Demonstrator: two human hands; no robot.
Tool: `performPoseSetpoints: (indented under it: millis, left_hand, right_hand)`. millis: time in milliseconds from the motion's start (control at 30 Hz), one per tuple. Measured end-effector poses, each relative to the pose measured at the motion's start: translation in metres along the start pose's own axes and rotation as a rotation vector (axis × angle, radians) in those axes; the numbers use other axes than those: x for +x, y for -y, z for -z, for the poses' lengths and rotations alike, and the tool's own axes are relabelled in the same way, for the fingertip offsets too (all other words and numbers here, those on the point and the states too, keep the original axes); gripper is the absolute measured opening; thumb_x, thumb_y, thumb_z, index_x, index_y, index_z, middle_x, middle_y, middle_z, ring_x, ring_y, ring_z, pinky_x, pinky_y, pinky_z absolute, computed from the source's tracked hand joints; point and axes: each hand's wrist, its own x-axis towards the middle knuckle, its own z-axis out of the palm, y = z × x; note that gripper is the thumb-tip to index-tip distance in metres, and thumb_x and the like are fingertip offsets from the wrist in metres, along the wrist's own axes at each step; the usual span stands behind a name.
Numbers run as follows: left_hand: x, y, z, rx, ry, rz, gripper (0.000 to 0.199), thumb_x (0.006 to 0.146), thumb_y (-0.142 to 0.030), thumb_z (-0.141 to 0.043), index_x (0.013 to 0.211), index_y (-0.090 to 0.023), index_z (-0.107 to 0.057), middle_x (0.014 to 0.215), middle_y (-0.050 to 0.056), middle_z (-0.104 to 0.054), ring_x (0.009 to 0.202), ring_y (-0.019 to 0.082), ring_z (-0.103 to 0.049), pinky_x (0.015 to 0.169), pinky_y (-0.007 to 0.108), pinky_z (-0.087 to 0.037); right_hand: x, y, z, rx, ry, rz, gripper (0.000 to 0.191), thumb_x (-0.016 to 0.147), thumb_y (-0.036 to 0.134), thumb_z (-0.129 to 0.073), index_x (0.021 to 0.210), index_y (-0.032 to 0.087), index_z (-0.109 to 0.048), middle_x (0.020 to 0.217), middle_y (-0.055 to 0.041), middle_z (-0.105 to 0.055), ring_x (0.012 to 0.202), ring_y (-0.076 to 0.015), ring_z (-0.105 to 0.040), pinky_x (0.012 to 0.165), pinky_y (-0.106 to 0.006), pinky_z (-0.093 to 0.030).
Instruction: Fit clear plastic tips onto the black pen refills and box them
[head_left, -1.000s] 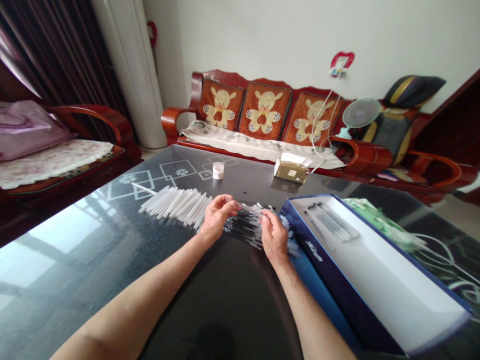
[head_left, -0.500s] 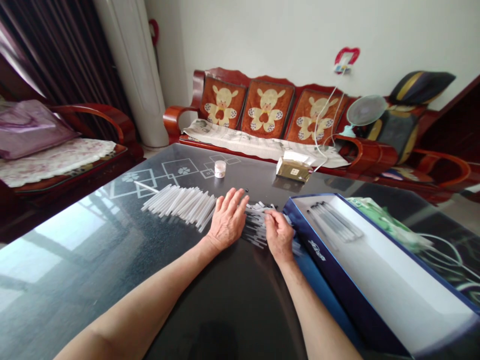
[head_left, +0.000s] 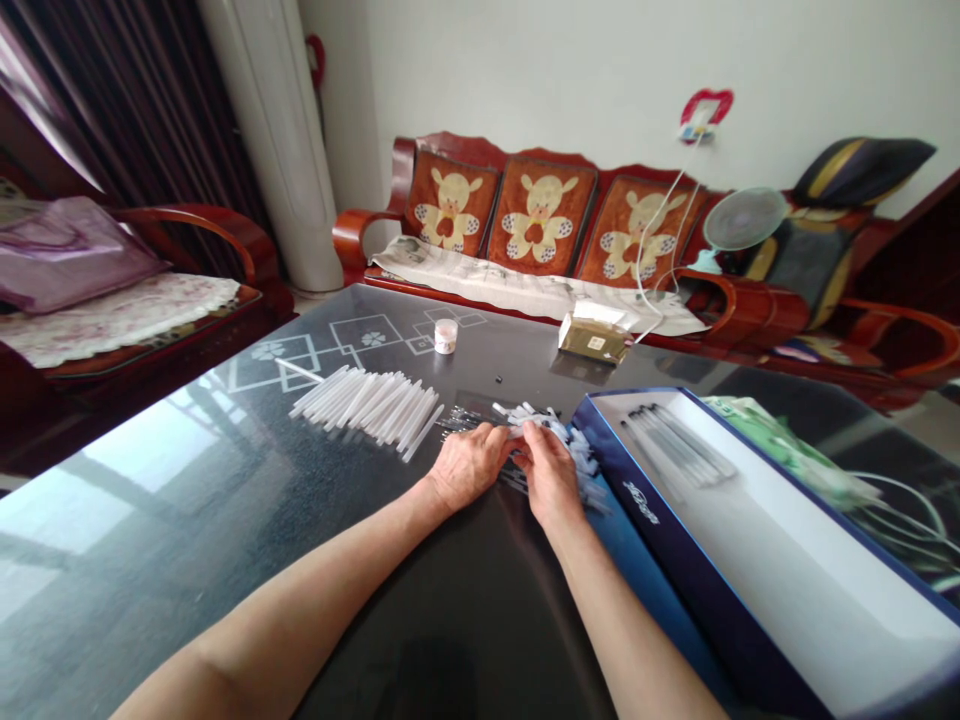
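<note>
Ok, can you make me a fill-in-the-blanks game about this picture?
The open box near the right hand has a white inside and a ____ rim.
The clear tubes lie in a row to the ____ of the left hand.
The wooden sofa has ____ back cushions.

Missing words: blue; left; three.

On my feed, the left forearm (head_left: 300, 600) and right forearm (head_left: 626, 620) come in bare from the bottom edge of the frame, broad at that end and narrowing smoothly toward the wrists. The left hand (head_left: 469, 467) and right hand (head_left: 551, 475) are just as bare, with fine creases across their backs and slim, tapering fingers.
</note>
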Motion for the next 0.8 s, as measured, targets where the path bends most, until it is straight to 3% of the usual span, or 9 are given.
performPoseSetpoints:
  millis: [167,300,467,500,567,667,800]
  left_hand:
    - [0.002,-0.006,0.006,-0.188,0.067,0.032,0.031,0.098,-0.033,-0.035,0.096,-0.016,-0.062,0.079,0.007,-0.069,0.065,0.015,-0.065,0.055,0.022,-0.044]
    - [0.005,-0.008,0.011,-0.452,0.091,0.065,0.036,0.097,-0.034,-0.036,0.079,-0.017,-0.062,0.066,0.003,-0.065,0.058,0.011,-0.061,0.056,0.020,-0.042]
    - [0.006,-0.007,0.011,-0.776,0.332,0.135,0.046,0.098,-0.042,-0.030,0.076,-0.016,-0.061,0.052,-0.003,-0.057,0.039,0.007,-0.049,0.046,0.018,-0.038]
    - [0.006,-0.005,0.010,-0.752,0.306,0.135,0.044,0.098,-0.041,-0.031,0.078,-0.016,-0.062,0.053,-0.003,-0.058,0.041,0.007,-0.050,0.048,0.018,-0.039]
    - [0.007,0.002,0.008,-0.580,0.144,0.156,0.038,0.096,-0.039,-0.036,0.081,-0.017,-0.063,0.060,0.000,-0.062,0.052,0.010,-0.057,0.055,0.020,-0.042]
    - [0.009,0.019,0.006,-0.221,-0.076,0.247,0.028,0.094,-0.035,-0.042,0.091,-0.019,-0.065,0.080,0.005,-0.066,0.069,0.014,-0.062,0.061,0.022,-0.045]
    - [0.009,0.047,0.012,0.096,-0.095,0.392,0.031,0.093,-0.036,-0.042,0.083,-0.018,-0.065,0.087,0.009,-0.062,0.078,0.019,-0.061,0.059,0.025,-0.046]
  right_hand:
    - [-0.005,-0.005,-0.002,0.062,0.005,0.051,0.028,0.074,0.045,-0.070,0.078,0.018,-0.063,0.081,-0.0032,-0.073,0.067,-0.0157,-0.067,0.060,-0.029,-0.054]
    - [-0.001,-0.004,0.000,0.099,-0.013,0.048,0.028,0.073,0.045,-0.071,0.077,0.018,-0.063,0.077,-0.0035,-0.073,0.066,-0.0163,-0.067,0.059,-0.030,-0.054]
    - [0.017,0.013,0.021,0.234,-0.112,0.075,0.031,0.072,0.047,-0.071,0.080,0.019,-0.061,0.070,-0.0007,-0.070,0.068,-0.0161,-0.068,0.068,-0.032,-0.056]
    - [0.020,0.015,0.026,0.226,-0.143,0.100,0.032,0.074,0.048,-0.069,0.082,0.019,-0.061,0.071,-0.0007,-0.070,0.070,-0.0161,-0.069,0.070,-0.032,-0.056]
    - [0.021,0.014,0.032,0.094,-0.166,0.190,0.031,0.078,0.049,-0.065,0.086,0.019,-0.061,0.078,-0.0029,-0.071,0.075,-0.0172,-0.069,0.072,-0.033,-0.055]
    - [0.014,0.004,0.034,-0.283,-0.109,0.437,0.029,0.083,0.047,-0.060,0.090,0.018,-0.063,0.089,-0.0071,-0.072,0.081,-0.0197,-0.069,0.076,-0.035,-0.054]
    - [0.005,-0.006,0.031,-0.709,-0.013,0.747,0.020,0.086,0.038,-0.057,0.090,0.020,-0.064,0.087,-0.0064,-0.071,0.080,-0.0195,-0.067,0.077,-0.034,-0.053]
